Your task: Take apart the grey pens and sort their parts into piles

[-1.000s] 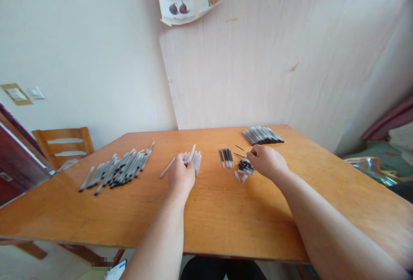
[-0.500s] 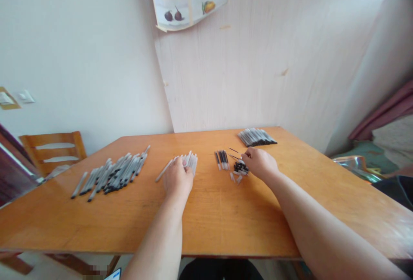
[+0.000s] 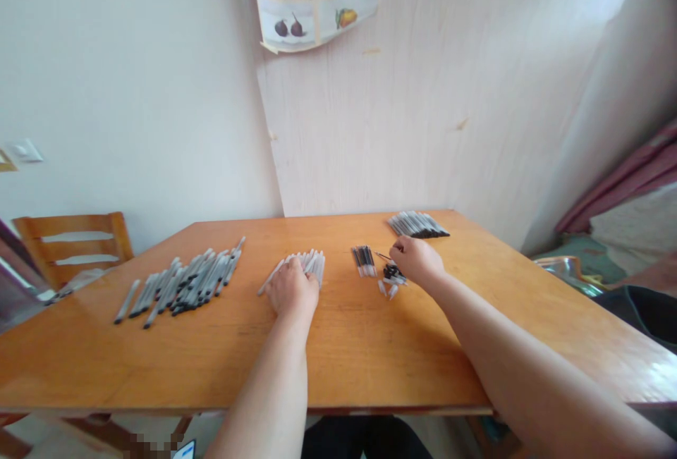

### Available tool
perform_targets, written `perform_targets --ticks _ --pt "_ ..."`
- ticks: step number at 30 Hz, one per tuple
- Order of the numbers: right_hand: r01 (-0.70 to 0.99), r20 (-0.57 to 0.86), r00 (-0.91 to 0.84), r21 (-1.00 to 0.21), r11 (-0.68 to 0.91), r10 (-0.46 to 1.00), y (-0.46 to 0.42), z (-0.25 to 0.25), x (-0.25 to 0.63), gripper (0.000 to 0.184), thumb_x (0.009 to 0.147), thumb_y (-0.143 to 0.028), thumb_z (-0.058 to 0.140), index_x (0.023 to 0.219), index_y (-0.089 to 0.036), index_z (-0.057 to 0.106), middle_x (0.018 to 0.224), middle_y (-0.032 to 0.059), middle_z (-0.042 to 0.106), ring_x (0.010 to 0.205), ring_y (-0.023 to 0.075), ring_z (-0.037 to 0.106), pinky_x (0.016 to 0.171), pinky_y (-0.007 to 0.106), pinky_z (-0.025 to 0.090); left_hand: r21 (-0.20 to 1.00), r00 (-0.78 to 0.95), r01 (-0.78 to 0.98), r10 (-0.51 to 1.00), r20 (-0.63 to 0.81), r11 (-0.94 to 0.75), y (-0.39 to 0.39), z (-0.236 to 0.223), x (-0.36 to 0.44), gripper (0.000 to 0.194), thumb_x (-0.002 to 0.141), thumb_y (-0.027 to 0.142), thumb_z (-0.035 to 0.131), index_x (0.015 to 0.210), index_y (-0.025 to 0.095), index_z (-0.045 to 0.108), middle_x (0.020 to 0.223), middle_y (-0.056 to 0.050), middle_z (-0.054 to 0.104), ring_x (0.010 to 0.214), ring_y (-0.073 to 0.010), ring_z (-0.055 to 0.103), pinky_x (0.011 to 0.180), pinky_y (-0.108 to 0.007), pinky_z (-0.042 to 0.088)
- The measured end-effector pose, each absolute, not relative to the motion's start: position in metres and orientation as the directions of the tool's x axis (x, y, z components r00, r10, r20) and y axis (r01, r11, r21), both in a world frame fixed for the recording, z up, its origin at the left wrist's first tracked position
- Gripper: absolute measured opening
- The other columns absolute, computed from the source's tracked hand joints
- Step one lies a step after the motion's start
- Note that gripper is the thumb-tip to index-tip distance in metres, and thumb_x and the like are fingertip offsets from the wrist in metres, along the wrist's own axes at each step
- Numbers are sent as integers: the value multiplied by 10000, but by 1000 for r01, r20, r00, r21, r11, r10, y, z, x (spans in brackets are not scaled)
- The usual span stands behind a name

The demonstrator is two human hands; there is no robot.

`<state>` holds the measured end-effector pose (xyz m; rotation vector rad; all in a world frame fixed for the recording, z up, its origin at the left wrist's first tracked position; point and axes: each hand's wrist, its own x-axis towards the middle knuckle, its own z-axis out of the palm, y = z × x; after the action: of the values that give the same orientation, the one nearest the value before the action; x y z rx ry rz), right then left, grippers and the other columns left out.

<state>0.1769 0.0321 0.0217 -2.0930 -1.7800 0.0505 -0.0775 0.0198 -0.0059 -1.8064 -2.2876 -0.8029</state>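
Note:
My left hand (image 3: 293, 288) lies over a row of pale pen barrels (image 3: 316, 266), its fingers stretched across them and partly hidden. To the right, my right hand (image 3: 417, 256) has its fingers pinched together at the end of a thin dark pen refill (image 3: 383, 256); the fingertips themselves are hard to see. Just below that hand sits a small heap of black pen parts (image 3: 392, 274), with a few clear caps (image 3: 392, 292) in front. Between my hands, several dark refills with pale ends (image 3: 364, 261) lie side by side.
A large pile of pens with dark ends (image 3: 195, 280) spreads over the left of the wooden table (image 3: 370, 353). Another neat stack of pens (image 3: 419, 224) lies at the back right. A wooden chair (image 3: 74, 226) stands beyond the left edge. The wall rises behind the table.
My right hand has moved slightly left; one of the two loose refills beside it no longer shows. My left hand's fingers have flattened over the barrels. The view has shifted a little.

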Motion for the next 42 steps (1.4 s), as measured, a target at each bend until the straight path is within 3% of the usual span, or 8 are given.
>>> perform_targets --ticks 8,15,23,29,33,38,42 --pt "971 82 185 -170 -170 979 66 25 189 313 756 -400 541 916 -205 727 1040 125 692 958 276 634 710 335 458 332 -289 928 889 355 169 20 -4 -76 227 780 259 551 986 195 621 1095 -180 637 1036 -335 572 820 -425 403" --pt "974 37 202 -114 -196 979 90 10 171 309 715 -364 620 913 -158 737 1078 168 684 1003 277 631 777 330 476 278 -267 945 895 358 171 21 -7 -75 231 802 281 511 994 206 615 1114 -130 640 1068 -298 555 830 -410 425" --pt "969 91 207 -157 -191 974 99 16 175 313 794 -360 531 941 -169 731 1068 158 688 992 274 632 766 335 465 307 -286 934 897 338 183 23 -5 -71 246 806 298 505 1006 211 618 1119 -120 637 1060 -295 551 842 -433 424" --pt "965 93 136 -237 -111 986 108 9 156 296 790 -333 527 806 -128 740 825 143 719 772 203 659 641 250 432 332 -287 928 891 353 167 21 -4 -70 248 812 280 501 1021 212 616 1121 -123 633 1070 -287 546 863 -433 408" --pt "960 124 108 -272 -71 986 108 5 145 357 827 -391 484 836 -134 733 813 125 718 747 185 646 601 232 406 336 -287 928 885 368 161 21 -3 -70 242 814 271 505 1023 209 609 1109 -125 632 1072 -288 541 866 -427 397" --pt "966 218 86 -257 -28 972 90 9 161 504 893 -548 350 940 -199 710 978 111 700 923 226 618 727 281 406 351 -280 925 881 381 142 21 -2 -69 226 824 280 499 1013 212 604 1097 -123 629 1064 -286 542 860 -425 389" --pt "963 195 -82 -236 128 977 67 -1 184 591 877 -670 291 1052 -267 686 1087 86 667 1025 245 581 832 334 397 355 -268 927 875 403 121 22 -3 -68 229 836 298 481 1010 208 600 1074 -118 632 1037 -286 547 843 -434 394"
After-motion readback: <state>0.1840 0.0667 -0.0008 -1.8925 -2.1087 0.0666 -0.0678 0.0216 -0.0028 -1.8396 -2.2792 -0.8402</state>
